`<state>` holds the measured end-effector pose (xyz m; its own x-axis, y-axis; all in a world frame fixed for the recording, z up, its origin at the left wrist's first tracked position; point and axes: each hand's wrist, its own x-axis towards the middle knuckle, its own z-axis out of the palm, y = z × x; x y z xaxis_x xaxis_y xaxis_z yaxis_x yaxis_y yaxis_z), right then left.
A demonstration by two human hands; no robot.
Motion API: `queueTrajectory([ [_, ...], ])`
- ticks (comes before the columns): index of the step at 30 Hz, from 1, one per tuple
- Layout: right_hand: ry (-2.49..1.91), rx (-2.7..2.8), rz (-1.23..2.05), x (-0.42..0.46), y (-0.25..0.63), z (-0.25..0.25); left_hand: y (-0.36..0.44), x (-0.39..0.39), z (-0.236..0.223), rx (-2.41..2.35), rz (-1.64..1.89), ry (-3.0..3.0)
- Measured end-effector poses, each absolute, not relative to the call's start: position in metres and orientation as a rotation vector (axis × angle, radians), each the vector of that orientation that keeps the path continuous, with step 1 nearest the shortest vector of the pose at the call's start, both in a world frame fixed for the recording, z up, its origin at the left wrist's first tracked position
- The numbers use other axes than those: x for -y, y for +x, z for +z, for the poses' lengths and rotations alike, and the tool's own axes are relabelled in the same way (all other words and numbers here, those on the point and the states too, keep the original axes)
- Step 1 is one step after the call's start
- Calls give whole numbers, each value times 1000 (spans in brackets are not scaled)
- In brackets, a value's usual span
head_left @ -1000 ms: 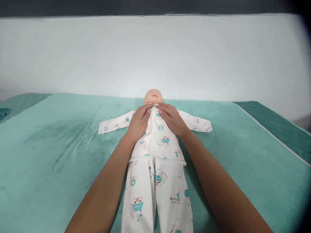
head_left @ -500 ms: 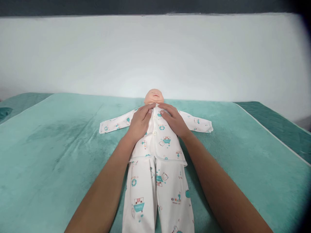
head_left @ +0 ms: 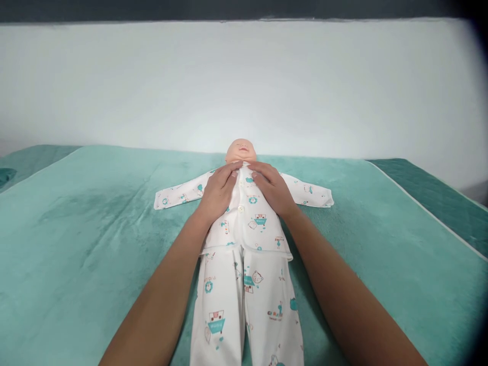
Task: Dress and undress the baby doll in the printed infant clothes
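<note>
A baby doll (head_left: 241,150) lies on its back, its head toward the wall. It is dressed in a white printed baby shirt (head_left: 259,236), buttoned down the front, and matching white pants (head_left: 217,300). My left hand (head_left: 219,193) rests flat on the left side of the shirt's chest, fingertips close to the collar. On the other side, my right hand (head_left: 273,188) lies the same way, fingers stretched out. A strip of shirt with a button (head_left: 241,209) shows between the hands. Both sleeves spread outward, and the doll's own hands do not show.
A soft teal blanket (head_left: 95,244) covers the surface under the doll, with some creases on the left. Darker green quilted cloth (head_left: 430,198) shows at the right beyond a pale edge. A white wall (head_left: 244,76) stands behind the doll's head.
Both hands stay in nearly the same place on the shirt. The whole view has shifted very slightly.
</note>
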<state>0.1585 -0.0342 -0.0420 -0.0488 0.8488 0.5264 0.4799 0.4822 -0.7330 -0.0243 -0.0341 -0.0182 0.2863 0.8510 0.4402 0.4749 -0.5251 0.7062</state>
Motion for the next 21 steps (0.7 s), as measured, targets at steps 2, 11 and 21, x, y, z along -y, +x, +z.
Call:
queueTrajectory([
  [2,-1137,1656,430,35,158,-43,-24,35,-18,-1197,1137,2112],
  [11,-1203,1847,446,33,160,-38,-25,35,-18,-1173,1127,2118],
  [21,-1138,1695,440,34,158,-43,-25,36,-18,-1186,1139,2084],
])
